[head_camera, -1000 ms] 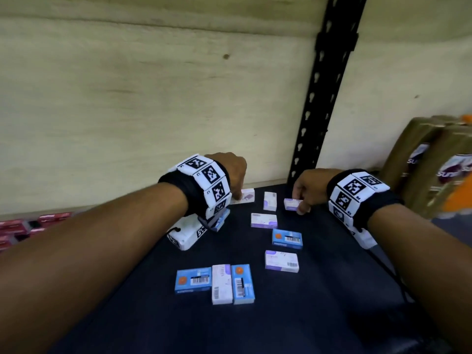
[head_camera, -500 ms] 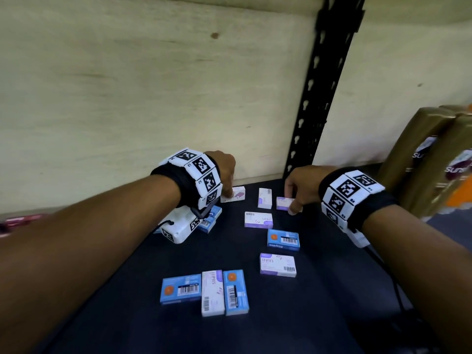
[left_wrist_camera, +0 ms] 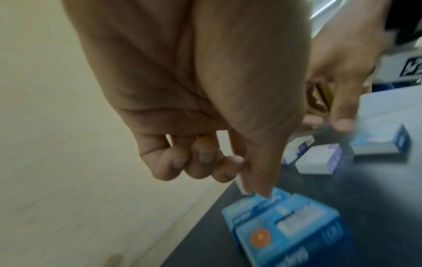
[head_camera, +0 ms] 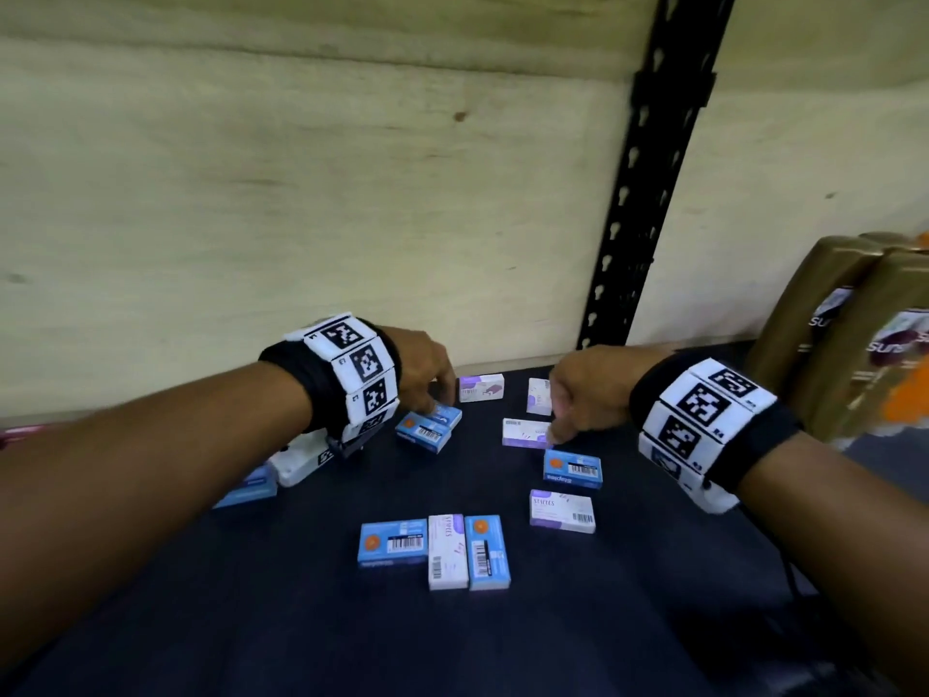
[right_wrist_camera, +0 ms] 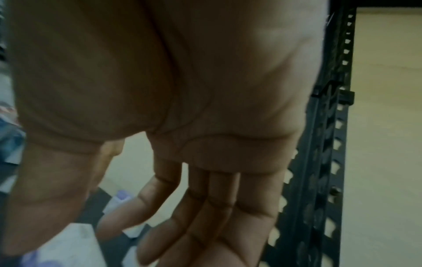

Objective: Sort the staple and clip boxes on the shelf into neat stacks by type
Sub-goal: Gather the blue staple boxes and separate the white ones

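Small blue boxes and white-and-purple boxes lie scattered on the dark shelf (head_camera: 628, 621). My left hand (head_camera: 427, 389) is over a pair of blue boxes (head_camera: 430, 429) at the back left. Its thumb and forefinger pinch the rear blue box (left_wrist_camera: 253, 204), and the other fingers (left_wrist_camera: 200, 162) are curled. My right hand (head_camera: 578, 399) hovers over the back middle with straight, relaxed fingers (right_wrist_camera: 194, 216). Its thumb tip touches a white-and-purple box (head_camera: 523, 432), which also shows blurred in the right wrist view as a white-and-purple box (right_wrist_camera: 68, 240). It holds nothing.
At the front stands a row of a blue box (head_camera: 392, 543), a white box (head_camera: 447, 550) and a blue box (head_camera: 486, 550). Other boxes lie at the back (head_camera: 480, 387) and at the right (head_camera: 573, 467). A black upright post (head_camera: 648, 168) and brown packages (head_camera: 844, 334) stand at the right.
My left hand has drawn back from the white box at the back onto the blue pair. My right hand has shifted from the small back box to the white-and-purple box nearer me.
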Demonstrator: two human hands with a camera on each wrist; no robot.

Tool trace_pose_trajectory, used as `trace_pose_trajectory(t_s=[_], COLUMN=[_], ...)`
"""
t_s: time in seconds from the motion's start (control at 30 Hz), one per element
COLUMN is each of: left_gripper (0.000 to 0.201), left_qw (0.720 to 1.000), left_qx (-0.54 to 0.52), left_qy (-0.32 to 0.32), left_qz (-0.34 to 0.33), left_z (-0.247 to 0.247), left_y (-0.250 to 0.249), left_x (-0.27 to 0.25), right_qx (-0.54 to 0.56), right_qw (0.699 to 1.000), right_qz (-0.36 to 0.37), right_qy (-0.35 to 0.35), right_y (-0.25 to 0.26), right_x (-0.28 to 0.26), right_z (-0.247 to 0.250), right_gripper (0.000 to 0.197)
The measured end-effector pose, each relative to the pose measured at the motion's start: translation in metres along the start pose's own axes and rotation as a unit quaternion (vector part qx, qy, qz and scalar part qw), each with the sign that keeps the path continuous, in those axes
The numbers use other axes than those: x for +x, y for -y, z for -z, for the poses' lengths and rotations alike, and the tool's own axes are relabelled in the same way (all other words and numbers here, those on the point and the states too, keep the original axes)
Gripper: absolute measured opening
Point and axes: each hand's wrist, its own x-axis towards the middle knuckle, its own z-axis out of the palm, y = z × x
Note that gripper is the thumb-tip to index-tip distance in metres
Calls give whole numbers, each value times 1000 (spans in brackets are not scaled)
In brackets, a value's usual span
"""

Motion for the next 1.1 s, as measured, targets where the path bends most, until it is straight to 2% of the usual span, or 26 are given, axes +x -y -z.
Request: trace_pose_trajectory(t_s=[0.13, 0.27, 0.57, 0.63, 0.73, 0.97, 1.1], left_gripper=[41, 39, 25, 28, 40, 43, 33], left_qw=[999, 998, 1000, 999, 999, 998, 994], left_qx=[20, 30, -7, -39, -28, -33, -78], left_qy=[35, 48, -16, -23, -9, -42, -66], left_qz=[2, 1, -18, -30, -45, -42, -32], left_z=[-8, -11, -11, -12, -10, 0, 5], left_y=[3, 6, 10, 11, 8, 4, 4], left_x=[-2, 4, 13, 13, 8, -15, -39], right_qx=[-15, 38, 74, 112, 171, 172, 148], right_qw=[999, 997, 995, 990, 982, 983, 987], right_qz=[26, 39, 47, 43, 32, 29, 38], right_qy=[27, 46, 50, 68, 68, 62, 53], right_y=[2, -7, -12, -15, -18, -14, -15], right_x=[-11, -17, -16, -15, -15, -16, -19], right_z=[-14, -18, -23, -23, -23, -21, -22], right_gripper=[34, 31, 26, 21, 18, 40, 38])
